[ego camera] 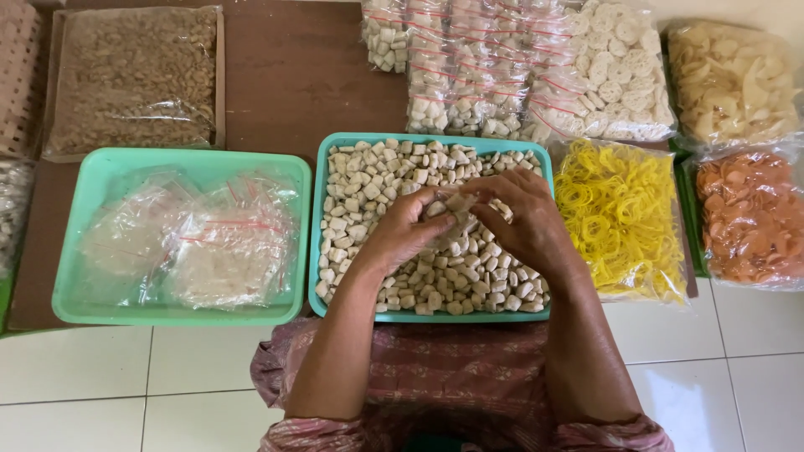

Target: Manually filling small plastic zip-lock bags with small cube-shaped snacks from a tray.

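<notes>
A teal tray point(322, 251) holds a heap of small pale cube-shaped crackers point(368, 180). Both my hands are over its middle. My left hand point(406, 230) and my right hand point(515, 218) meet around a small clear plastic bag point(459, 203) with several cubes in it, fingers curled on the bag. A second green tray point(75, 243) to the left holds filled clear bags with red closures point(226, 243).
Small packed bags of cubes point(469, 75) lie behind the tray. A bag of yellow rubber bands point(620, 218) sits on the right, with bags of white round point(620, 67), pale point(733, 79) and orange point(749, 218) crackers. A big brown-snack bag point(134, 79) lies back left.
</notes>
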